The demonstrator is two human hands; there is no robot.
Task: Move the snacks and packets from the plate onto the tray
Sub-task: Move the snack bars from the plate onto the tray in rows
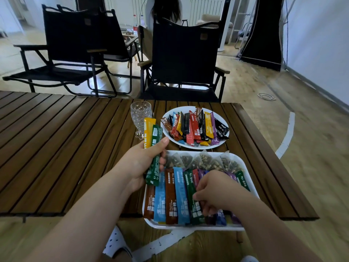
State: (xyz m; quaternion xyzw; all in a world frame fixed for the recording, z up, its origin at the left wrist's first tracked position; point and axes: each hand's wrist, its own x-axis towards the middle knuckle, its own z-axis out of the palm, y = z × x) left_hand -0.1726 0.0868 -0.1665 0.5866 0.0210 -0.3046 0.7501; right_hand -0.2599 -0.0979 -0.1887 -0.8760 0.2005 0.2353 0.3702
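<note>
Beside the glass (140, 118), left fingers (159, 145) grip two packets (154, 133); right fingers (200, 194) pinch tray (198, 152) sachets (195, 212), plate (188, 108) beyond

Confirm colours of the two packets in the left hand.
One yellow packet, one green packet; clearest in the head view.

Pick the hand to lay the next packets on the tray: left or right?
Left. The left hand already grips a yellow packet and a green packet right at the tray edge. The right hand looks busy, fingers down among the laid packets.
</note>
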